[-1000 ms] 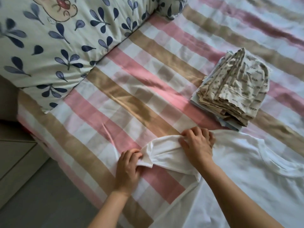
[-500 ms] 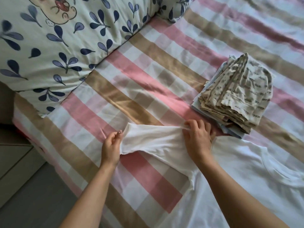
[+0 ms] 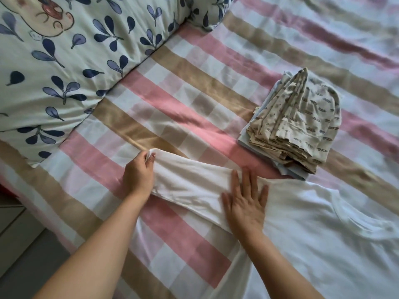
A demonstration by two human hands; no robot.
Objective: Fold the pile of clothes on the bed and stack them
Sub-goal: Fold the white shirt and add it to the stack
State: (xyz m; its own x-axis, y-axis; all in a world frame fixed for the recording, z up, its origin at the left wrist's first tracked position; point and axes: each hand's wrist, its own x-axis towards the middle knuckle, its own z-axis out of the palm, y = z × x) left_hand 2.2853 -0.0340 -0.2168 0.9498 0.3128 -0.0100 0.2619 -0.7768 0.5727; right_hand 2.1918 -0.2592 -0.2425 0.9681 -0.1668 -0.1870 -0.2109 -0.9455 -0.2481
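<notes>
A white long-sleeved shirt (image 3: 319, 231) lies flat on the striped bed (image 3: 177, 100), its neckline toward the right. One sleeve (image 3: 190, 180) stretches out to the left. My left hand (image 3: 139, 173) pinches the cuff end of that sleeve. My right hand (image 3: 245, 201) lies flat with spread fingers where the sleeve meets the shirt's shoulder. A stack of folded clothes (image 3: 295, 126), beige patterned pieces on top of a pale blue one, sits beyond the shirt to the right.
A large pillow or quilt (image 3: 64, 61) with dark blue leaf print fills the upper left. The bed's edge runs along the lower left, with grey floor (image 3: 26, 264) below it. Bare striped sheet lies between the pillow and the stack.
My left hand pulled the cuff out to the left, so the sleeve went from bunched to straight. My right hand let go of the fabric and now lies flat on it.
</notes>
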